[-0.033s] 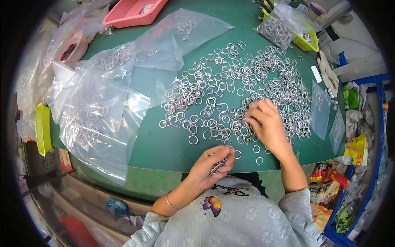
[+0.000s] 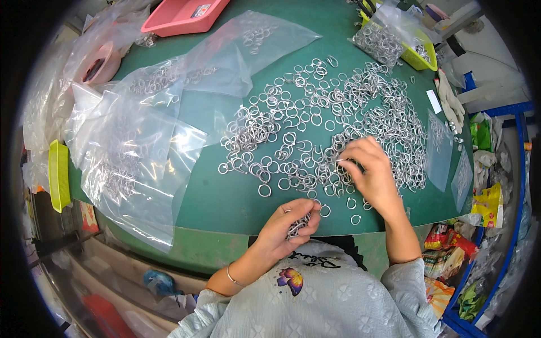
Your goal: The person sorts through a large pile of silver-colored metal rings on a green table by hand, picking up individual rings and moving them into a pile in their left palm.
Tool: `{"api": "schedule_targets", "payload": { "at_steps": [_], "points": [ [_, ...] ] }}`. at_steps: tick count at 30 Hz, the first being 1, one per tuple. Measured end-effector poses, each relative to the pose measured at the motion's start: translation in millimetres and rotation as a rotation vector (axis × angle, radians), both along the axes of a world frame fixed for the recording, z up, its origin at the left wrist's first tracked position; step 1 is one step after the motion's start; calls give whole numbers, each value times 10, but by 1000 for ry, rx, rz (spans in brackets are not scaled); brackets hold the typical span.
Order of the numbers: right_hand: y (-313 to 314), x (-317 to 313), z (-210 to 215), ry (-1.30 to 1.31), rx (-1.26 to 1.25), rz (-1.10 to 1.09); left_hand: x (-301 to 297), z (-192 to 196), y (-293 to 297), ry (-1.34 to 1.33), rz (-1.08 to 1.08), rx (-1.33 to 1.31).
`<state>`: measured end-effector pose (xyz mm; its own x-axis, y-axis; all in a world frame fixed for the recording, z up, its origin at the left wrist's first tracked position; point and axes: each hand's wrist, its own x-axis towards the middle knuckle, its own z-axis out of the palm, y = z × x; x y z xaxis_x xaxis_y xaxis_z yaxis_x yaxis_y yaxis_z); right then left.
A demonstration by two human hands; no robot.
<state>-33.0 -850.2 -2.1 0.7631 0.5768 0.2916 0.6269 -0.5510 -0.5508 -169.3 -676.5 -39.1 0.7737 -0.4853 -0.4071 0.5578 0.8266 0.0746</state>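
Near the table's front edge, my left hand (image 2: 288, 224) is closed around a small bunch of silver metal rings (image 2: 297, 226). Its thumb and index fingertip meet beside loose rings on the table. Further right, my right hand (image 2: 367, 172) hovers low over the near side of a wide spread of metal rings (image 2: 389, 121), thumb and fingers bent into a pinch. Whatever lies between those fingertips is too small to make out. Several single rings, such as one metal ring (image 2: 355, 219), lie between and around my hands.
Clear plastic bags (image 2: 149, 135) with rings inside cover the left of the green table (image 2: 217, 205). A pink tray (image 2: 183, 17) stands at the back. At back right is a yellow-green basket (image 2: 420, 56) with a bag of rings (image 2: 380, 45); a glove (image 2: 449, 98) lies at the right edge.
My right hand has shifted very slightly right over the rings, its fingertips a little less deep in the pile. My left hand stays nearly where it was.
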Motion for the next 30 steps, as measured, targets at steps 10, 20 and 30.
{"api": "schedule_targets", "payload": {
  "at_steps": [10,20,30],
  "points": [
    [-21,-157,156,71,55,-85,21,51,1,62,17,107],
    [142,-181,213,36,58,190,-16,25,9,22,90,116],
    [294,103,-112,-129,-90,57,-5,66,60,25,136,40]
  ]
}}
